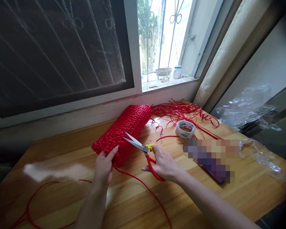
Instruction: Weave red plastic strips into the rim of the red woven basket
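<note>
A red woven piece (131, 124), shaped like a rounded tube, lies slantwise on the wooden table. At its near end, my left hand (105, 165) is closed on the weave with thumb and fingers. My right hand (163, 162) holds scissors (146, 149) with red and yellow handles. Their blades are parted and point left, over the woven piece. From beneath the near end, a long red strip (143, 184) runs across the table toward the lower right. Whether the blades touch the weave, I cannot tell.
Loose red strips (176, 109) pile up at the back beside a roll of clear tape (185, 128). A dark, partly blurred object (209, 167) lies on the right. Crumpled clear plastic (262, 156) sits near the right edge. Another red strip (27, 206) curls at lower left.
</note>
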The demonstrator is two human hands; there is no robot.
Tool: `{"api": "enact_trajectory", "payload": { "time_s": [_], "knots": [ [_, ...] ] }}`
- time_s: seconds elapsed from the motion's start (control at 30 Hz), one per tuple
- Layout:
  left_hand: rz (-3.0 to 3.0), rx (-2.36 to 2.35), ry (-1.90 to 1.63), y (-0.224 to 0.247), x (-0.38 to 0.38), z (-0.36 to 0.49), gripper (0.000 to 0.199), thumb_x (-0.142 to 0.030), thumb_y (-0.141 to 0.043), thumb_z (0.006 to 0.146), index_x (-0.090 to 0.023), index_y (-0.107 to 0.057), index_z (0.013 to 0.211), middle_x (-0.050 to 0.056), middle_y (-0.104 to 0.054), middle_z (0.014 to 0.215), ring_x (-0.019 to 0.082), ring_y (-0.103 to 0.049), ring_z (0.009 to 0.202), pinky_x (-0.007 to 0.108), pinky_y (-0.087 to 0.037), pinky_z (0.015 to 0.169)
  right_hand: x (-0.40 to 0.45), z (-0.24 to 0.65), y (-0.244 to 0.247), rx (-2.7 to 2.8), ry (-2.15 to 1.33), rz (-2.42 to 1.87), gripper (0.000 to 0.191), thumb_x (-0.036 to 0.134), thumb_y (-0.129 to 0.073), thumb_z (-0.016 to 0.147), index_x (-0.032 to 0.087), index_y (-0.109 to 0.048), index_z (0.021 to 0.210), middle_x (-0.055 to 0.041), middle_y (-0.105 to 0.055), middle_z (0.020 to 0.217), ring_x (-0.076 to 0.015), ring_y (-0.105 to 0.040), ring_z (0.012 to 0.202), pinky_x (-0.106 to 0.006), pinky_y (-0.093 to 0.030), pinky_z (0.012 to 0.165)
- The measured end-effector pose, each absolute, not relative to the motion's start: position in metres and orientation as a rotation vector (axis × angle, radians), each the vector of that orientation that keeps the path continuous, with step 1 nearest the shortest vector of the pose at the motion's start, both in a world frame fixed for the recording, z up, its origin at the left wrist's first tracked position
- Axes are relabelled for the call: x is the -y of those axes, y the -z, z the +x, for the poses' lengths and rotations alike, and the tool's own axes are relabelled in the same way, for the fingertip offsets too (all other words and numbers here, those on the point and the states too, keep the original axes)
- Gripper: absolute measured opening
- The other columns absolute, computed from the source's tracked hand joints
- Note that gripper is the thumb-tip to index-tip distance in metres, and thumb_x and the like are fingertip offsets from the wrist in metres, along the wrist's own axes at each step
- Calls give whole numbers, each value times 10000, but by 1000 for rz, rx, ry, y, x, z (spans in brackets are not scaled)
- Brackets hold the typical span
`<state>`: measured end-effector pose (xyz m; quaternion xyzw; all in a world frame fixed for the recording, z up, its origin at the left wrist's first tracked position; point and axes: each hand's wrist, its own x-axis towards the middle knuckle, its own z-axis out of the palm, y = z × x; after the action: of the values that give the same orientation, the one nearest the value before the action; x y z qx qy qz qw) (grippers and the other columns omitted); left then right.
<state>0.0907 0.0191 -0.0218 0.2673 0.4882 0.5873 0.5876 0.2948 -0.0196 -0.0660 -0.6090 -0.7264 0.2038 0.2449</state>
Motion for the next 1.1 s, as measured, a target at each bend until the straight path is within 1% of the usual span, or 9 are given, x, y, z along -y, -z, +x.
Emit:
{"api": "enact_trajectory", "payload": {
  "time_s": [0.13,0.33,0.43,0.57,0.67,0.8,0.87,0.97,1.1],
  "knots": [
    [618,-1131,-1377,22,-20,89,424,-206,-783,542,-152,-661,944,34,-713,921,184,-649,883,353,-469,912,14,291,69,1999,-508,-1692,645,603,-590,657,165,-394,1088,-107,-526,1011,-272,-515,939,-384,-410,783],
    [624,-1126,-1370,24,-19,90,438,-213,-786,540,-147,-656,953,42,-711,924,201,-641,925,361,-456,927,9,284,71,1990,-562,-1674,563,569,-561,694,171,-407,1062,-93,-541,1000,-253,-533,920,-356,-409,762],
    [629,-1124,-1366,23,-18,92,451,-219,-786,542,-141,-650,964,46,-712,909,204,-642,917,367,-457,923,6,281,69,1989,-577,-1666,493,565,-553,704,174,-424,976,-77,-558,945,-232,-547,860,-333,-401,717],
    [610,-1138,-1348,21,-16,94,436,-203,-782,544,-146,-649,955,26,-713,887,181,-650,878,350,-463,913,3,279,65,2024,-580,-1669,404,559,-527,733,189,-424,856,-46,-573,833,-197,-554,729,-287,-350,597],
    [609,-1147,-1342,20,-16,94,411,-199,-778,548,-149,-653,936,17,-714,876,173,-652,860,343,-465,908,3,278,65,2028,-596,-1689,345,533,-468,791,194,-420,836,-30,-579,762,-183,-556,657,-268,-300,546],
    [631,-1142,-1335,20,-16,96,420,-218,-780,545,-145,-652,938,30,-714,895,184,-647,887,344,-468,899,4,278,73,1990,-611,-1686,299,495,-433,828,196,-424,842,-9,-572,668,-173,-555,605,-252,-285,525],
    [636,-1147,-1334,22,-16,95,414,-218,-783,540,-143,-654,927,32,-713,899,183,-647,879,340,-470,891,0,284,76,1981,-512,-1674,303,493,-445,822,193,-429,863,-15,-580,683,-173,-554,605,-249,-283,517],
    [695,-1161,-1299,22,-18,86,382,-224,-784,541,-133,-662,891,46,-713,896,185,-654,834,331,-486,848,-13,304,69,2015,-235,-1616,352,514,-484,792,179,-444,889,-41,-588,733,-176,-548,626,-253,-285,518],
    [890,-1150,-1108,15,-19,57,342,-241,-780,548,-120,-684,853,73,-717,811,184,-653,714,284,-508,697,-40,344,34,2119,196,-1503,366,511,-536,742,165,-465,835,-77,-577,779,-186,-528,678,-265,-305,557]
  ]
}}
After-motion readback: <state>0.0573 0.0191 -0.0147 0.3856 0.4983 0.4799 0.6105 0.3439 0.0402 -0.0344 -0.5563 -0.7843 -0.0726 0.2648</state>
